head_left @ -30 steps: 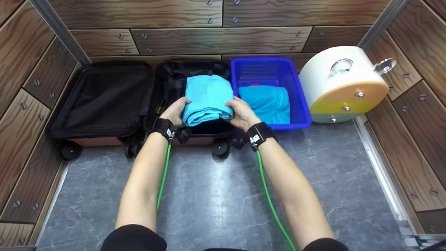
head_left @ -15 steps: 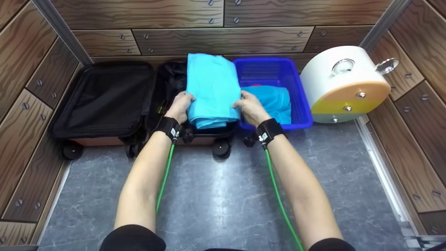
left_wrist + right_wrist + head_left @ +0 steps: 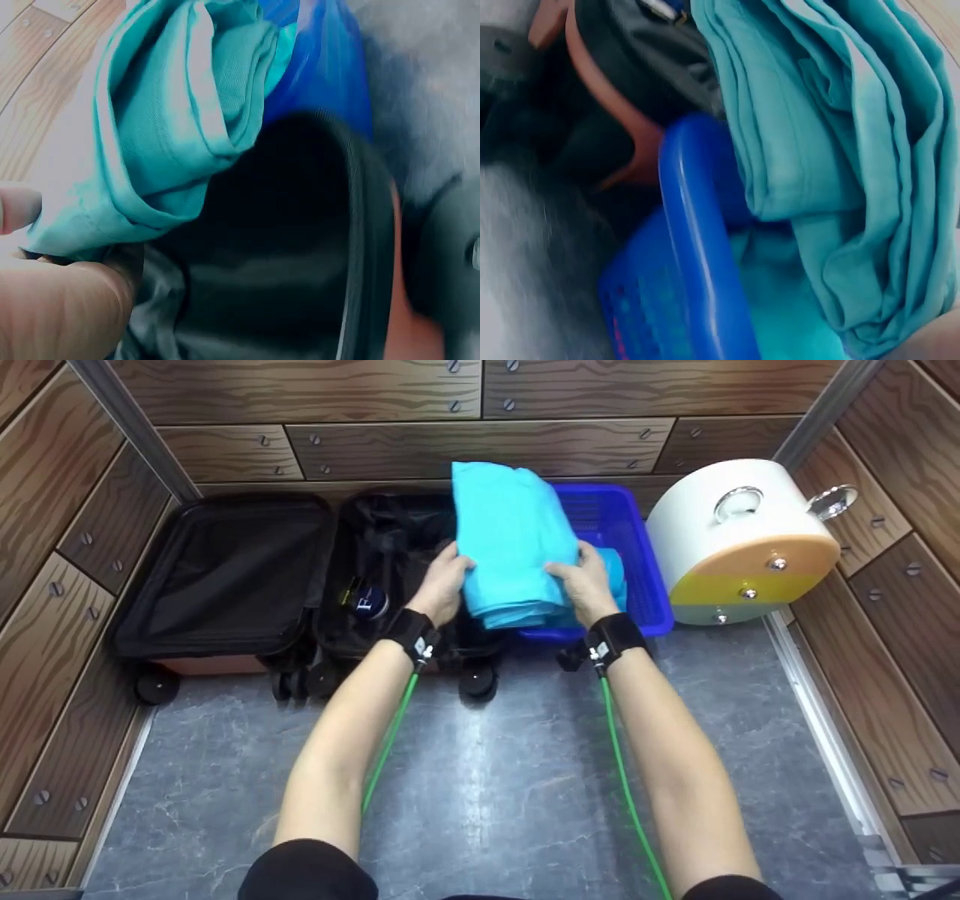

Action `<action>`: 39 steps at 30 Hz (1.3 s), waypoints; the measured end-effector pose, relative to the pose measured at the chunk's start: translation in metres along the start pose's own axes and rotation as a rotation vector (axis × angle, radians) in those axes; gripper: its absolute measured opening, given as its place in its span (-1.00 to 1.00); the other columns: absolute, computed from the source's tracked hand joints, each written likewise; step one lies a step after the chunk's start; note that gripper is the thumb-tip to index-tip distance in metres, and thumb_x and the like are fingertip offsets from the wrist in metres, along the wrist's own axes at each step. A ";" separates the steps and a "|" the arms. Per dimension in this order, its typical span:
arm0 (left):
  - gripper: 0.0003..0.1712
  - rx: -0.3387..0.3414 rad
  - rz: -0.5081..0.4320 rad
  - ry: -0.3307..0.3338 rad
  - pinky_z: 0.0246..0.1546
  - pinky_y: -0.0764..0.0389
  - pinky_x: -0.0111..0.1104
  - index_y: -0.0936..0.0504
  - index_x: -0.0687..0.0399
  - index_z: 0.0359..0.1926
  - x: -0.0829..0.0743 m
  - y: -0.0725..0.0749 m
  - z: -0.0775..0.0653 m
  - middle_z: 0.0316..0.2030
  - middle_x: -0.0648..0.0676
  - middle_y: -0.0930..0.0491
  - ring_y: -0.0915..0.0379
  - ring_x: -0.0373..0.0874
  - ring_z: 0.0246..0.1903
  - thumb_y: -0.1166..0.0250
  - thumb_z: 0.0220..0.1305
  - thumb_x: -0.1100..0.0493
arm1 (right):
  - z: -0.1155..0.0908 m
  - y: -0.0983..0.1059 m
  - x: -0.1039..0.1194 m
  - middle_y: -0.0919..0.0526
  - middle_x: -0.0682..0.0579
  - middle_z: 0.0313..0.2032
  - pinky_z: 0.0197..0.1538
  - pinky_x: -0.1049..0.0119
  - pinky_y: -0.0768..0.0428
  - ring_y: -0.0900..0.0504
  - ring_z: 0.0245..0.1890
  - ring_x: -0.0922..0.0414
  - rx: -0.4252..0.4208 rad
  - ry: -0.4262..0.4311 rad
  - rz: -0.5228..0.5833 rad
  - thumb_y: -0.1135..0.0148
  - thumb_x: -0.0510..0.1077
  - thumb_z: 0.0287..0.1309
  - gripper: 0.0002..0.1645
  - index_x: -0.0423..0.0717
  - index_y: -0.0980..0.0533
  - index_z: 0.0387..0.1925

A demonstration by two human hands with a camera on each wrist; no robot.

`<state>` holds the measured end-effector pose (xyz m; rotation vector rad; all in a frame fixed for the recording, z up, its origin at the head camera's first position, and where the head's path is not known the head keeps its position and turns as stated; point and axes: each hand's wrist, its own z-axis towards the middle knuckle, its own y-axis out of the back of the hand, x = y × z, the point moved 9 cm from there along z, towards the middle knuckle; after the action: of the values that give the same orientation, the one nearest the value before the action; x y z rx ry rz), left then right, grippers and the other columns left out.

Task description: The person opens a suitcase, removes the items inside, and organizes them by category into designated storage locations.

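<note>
A folded light-blue cloth garment (image 3: 514,540) is held up between both hands, over the seam between the suitcase and the basket. My left hand (image 3: 441,585) grips its left edge, thumb on top and fingers underneath. On the opposite edge, my right hand (image 3: 591,585) pinches it the same way. Its stacked, rolled layers show in the left wrist view, where the garment (image 3: 172,112) hangs above the black suitcase interior. In the blue basket (image 3: 654,577) lies another blue cloth (image 3: 616,574), mostly covered by the held garment in the head view.
An open black-lined suitcase (image 3: 375,540) holds a round dark-blue item (image 3: 370,603) marked with an F. Its black lid half (image 3: 232,577) lies to the left. Right of the basket stands a white rounded cabinet (image 3: 720,510) with coloured drawers. Wood-patterned walls enclose the floor (image 3: 472,780).
Both hands have carried the garment rightward, from over the suitcase to partly over the basket, after raising its far end. The round dark-blue item in the suitcase has come into view.
</note>
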<state>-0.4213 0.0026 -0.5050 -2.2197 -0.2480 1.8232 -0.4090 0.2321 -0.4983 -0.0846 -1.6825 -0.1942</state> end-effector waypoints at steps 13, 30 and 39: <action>-0.01 0.043 0.095 -0.006 0.48 0.16 -0.43 0.20 0.12 0.64 0.026 -0.056 0.003 0.64 0.05 0.27 0.40 -0.19 0.57 -0.02 0.27 0.49 | 0.010 0.053 -0.006 -0.28 -0.18 0.47 0.47 0.30 -0.21 -0.25 0.45 0.02 -0.102 0.047 -0.011 -0.20 -0.41 0.32 -0.22 -0.27 -0.16 0.50; 0.00 0.216 0.255 0.075 0.53 0.24 -0.34 0.31 0.05 0.64 0.045 -0.088 -0.003 0.64 -0.01 0.37 0.51 -0.21 0.57 -0.08 0.37 0.27 | 0.020 0.078 -0.032 -0.05 -0.13 0.58 0.54 0.23 -0.02 -0.03 0.54 0.01 -0.132 -0.070 -0.166 -0.07 -0.32 0.46 -0.17 -0.19 0.04 0.61; -0.24 0.332 0.823 0.037 0.55 0.22 -0.15 -0.18 -0.01 0.59 0.046 -0.109 -0.018 0.63 0.09 0.31 0.59 -0.03 0.58 0.04 0.50 -0.18 | 0.025 0.082 -0.043 0.02 -0.13 0.60 0.55 0.19 0.00 0.02 0.56 -0.01 -0.118 -0.111 -0.226 -0.02 -0.31 0.49 -0.16 -0.18 0.10 0.62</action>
<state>-0.3907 0.1181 -0.5116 -2.2554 1.0433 1.9522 -0.4139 0.3196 -0.5369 0.0073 -1.7898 -0.4664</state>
